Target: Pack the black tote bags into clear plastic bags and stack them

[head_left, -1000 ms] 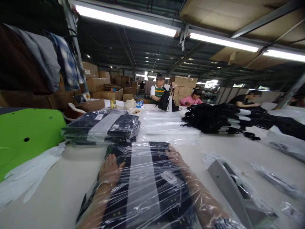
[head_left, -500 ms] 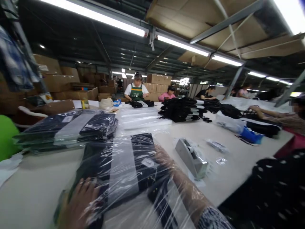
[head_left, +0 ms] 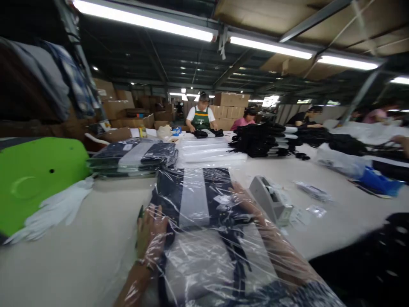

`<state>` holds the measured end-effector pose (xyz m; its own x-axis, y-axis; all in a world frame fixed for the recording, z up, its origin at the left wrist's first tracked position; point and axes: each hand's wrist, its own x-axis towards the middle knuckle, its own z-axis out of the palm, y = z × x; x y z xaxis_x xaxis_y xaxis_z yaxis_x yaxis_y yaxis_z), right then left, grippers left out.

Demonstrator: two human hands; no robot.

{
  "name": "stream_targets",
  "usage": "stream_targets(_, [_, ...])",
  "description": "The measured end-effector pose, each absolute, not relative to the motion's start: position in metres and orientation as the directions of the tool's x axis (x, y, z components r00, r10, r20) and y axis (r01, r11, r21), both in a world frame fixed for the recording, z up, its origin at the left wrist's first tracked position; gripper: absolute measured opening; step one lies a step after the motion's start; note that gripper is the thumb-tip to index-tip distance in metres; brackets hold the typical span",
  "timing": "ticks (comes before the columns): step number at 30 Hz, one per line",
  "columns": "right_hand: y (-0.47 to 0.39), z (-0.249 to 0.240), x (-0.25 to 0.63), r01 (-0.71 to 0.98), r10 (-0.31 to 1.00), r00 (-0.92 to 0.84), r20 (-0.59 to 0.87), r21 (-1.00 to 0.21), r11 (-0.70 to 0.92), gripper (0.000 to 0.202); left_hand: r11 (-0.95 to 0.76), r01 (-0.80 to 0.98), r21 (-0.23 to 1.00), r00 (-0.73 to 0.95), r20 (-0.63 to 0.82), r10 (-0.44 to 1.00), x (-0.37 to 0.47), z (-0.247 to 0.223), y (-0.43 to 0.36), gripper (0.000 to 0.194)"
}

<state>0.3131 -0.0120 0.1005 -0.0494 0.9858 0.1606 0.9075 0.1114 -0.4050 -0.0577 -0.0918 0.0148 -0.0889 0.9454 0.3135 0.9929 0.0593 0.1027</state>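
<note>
A folded navy garment (head_left: 220, 181) with a pale strip (head_left: 194, 200) down its middle lies before me under a large clear plastic bag (head_left: 198, 256). Dark straps (head_left: 238, 264) trail from it towards me. My left hand (head_left: 154, 226) grips its left side, fingers over the edge; a bit of green shows beside them. At the right side my right hand (head_left: 244, 198) holds the edge, its fingers bent over the top. Plastic covers both hands and much of the right forearm, and its glare blurs the fingers. A white label (head_left: 223, 199) sits near the right hand.
A grey tape dispenser (head_left: 271, 200) stands close to my right arm. Bagged garments (head_left: 131, 155) are stacked at left, beyond a green machine cover (head_left: 41, 179) and white gloves (head_left: 57, 209). Clear bags (head_left: 211, 153) and black goods (head_left: 258, 138) lie ahead. Co-workers (head_left: 203, 115) work across the table.
My view has swung left, bringing the green cover and gloves in. My left hand has gone from lying spread on the garment to its left edge; the garment now lies straighter before me.
</note>
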Motion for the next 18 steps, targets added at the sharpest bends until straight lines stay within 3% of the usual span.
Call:
stream_targets(6, [-0.057, 0.087, 0.274, 0.872, 0.947, -0.306, 0.099, -0.371, 0.32, 0.067, -0.144, 0.979, 0.147, 0.05, 0.512, 0.857, -0.042, -0.021, -0.175, 0.062])
stream_targets(10, [-0.075, 0.081, 0.233, 0.785, 0.829, -0.549, 0.105, -0.276, 0.555, 0.088, -0.174, 0.968, 0.181, 0.072, 0.465, 0.883, -0.058, -0.022, -0.197, 0.072])
stream_targets(14, [-0.06, 0.066, 0.205, 0.837, 0.852, -0.523, 0.025, -0.174, 0.519, 0.079, -0.289, 0.947, 0.142, 0.207, 0.421, 0.883, -0.067, -0.012, -0.208, 0.081])
stream_targets(18, [-0.04, 0.055, 0.199, 0.884, 0.896, -0.444, 0.004, -0.157, 0.439, 0.071, -0.316, 0.943, 0.106, 0.241, 0.436, 0.867, -0.065, -0.008, -0.213, 0.089])
